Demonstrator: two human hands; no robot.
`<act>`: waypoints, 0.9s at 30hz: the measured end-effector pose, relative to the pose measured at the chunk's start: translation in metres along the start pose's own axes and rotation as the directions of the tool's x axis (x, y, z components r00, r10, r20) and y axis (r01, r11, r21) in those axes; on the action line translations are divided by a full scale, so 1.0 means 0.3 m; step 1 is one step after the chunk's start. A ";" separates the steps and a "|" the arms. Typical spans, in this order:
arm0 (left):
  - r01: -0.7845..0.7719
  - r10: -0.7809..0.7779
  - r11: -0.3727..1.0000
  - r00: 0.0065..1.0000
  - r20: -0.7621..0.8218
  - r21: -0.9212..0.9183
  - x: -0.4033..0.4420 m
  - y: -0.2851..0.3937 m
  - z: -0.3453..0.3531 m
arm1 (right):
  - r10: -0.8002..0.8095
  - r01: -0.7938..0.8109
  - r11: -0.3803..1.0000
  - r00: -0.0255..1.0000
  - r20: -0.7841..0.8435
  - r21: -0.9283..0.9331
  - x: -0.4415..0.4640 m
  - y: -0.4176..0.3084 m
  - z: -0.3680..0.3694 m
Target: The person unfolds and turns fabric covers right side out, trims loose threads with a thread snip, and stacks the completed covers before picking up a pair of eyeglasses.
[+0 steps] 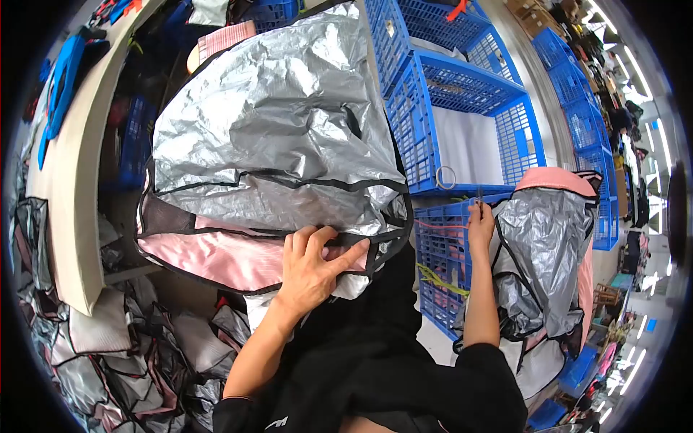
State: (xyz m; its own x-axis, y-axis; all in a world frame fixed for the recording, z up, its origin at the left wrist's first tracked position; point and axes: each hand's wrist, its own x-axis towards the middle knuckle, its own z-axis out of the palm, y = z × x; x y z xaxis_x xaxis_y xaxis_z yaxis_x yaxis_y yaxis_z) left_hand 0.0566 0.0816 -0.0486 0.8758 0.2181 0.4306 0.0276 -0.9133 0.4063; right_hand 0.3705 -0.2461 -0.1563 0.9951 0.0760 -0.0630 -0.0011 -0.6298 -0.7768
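A large silver-lined fabric piece with black binding and a pink panel lies spread in front of me. On its lower edge, over the black trim, rests my left hand, fingers spread and thumb stretched to the right. My right hand is raised to the right, beside the blue crates, with its fingers closed on a small, dark pointed tool. What kind of tool it is stays unclear. A thin red cord runs left from that hand.
Stacked blue plastic crates stand at right, one with a white sheet inside. Another silver and pink piece hangs at the right. More sewn pieces are piled at lower left, below a pale board edge. A yellow-green strip hangs on a crate.
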 end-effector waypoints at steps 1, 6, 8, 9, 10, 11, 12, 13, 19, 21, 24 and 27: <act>0.010 -0.010 1.000 1.000 -0.005 0.000 -0.001 0.003 0.004 | -0.060 0.052 0.990 0.996 0.059 0.131 -0.106 -0.220 0.002; 0.034 -0.034 0.999 0.999 0.015 0.015 0.008 0.014 -0.010 | -0.497 0.472 0.862 0.724 0.478 0.182 -0.420 -0.707 -0.085; 0.028 -0.028 1.000 0.999 0.017 0.003 0.002 0.017 -0.012 | -0.611 0.658 0.748 0.633 0.475 0.086 -0.469 -0.795 -0.062; 0.029 -0.029 1.000 0.999 0.021 -0.004 -0.003 0.018 -0.013 | -0.718 0.789 0.613 0.535 0.446 0.039 -0.468 -0.808 -0.045; 0.033 -0.033 0.999 0.999 0.015 -0.010 -0.005 0.019 -0.015 | -0.717 0.793 0.609 0.532 0.451 0.034 -0.471 -0.818 -0.036; 0.034 -0.033 0.999 0.999 0.027 -0.021 -0.006 0.020 -0.018 | -0.709 0.806 0.590 0.549 0.442 -0.054 -0.474 -0.826 -0.029; 0.035 -0.034 0.999 0.999 0.039 -0.032 -0.007 0.022 -0.020 | -0.704 0.812 0.566 0.565 0.430 -0.141 -0.475 -0.831 -0.026; 0.041 -0.040 0.998 0.999 0.032 -0.036 -0.007 0.022 -0.021 | -0.705 0.816 0.559 0.560 0.436 -0.144 -0.472 -0.836 -0.023; 0.059 -0.057 0.998 0.997 0.051 -0.034 -0.012 0.017 -0.013 | -0.716 0.858 0.483 0.503 0.485 -0.177 -0.467 -0.845 -0.016; 0.065 -0.062 0.996 0.997 0.053 -0.060 -0.017 0.014 -0.006 | -0.722 0.849 0.484 0.524 0.451 -0.210 -0.455 -0.830 0.001; 0.059 -0.056 0.996 0.997 0.053 -0.064 -0.021 0.011 -0.008 | -0.729 0.860 0.475 0.503 0.464 -0.186 -0.454 -0.834 0.018; 0.049 -0.047 0.995 0.999 0.025 -0.082 -0.017 0.010 -0.004 | -0.691 0.834 0.529 0.531 0.490 -0.158 -0.452 -0.830 0.023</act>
State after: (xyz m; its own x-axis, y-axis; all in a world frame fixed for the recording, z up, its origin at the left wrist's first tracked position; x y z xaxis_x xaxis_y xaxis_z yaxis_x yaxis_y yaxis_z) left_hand 0.0516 0.0783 -0.0485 0.8854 0.2517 0.3907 0.0303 -0.8701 0.4919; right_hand 0.2352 -0.0942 0.0412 0.4809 0.8545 0.1963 0.8450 -0.3920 -0.3638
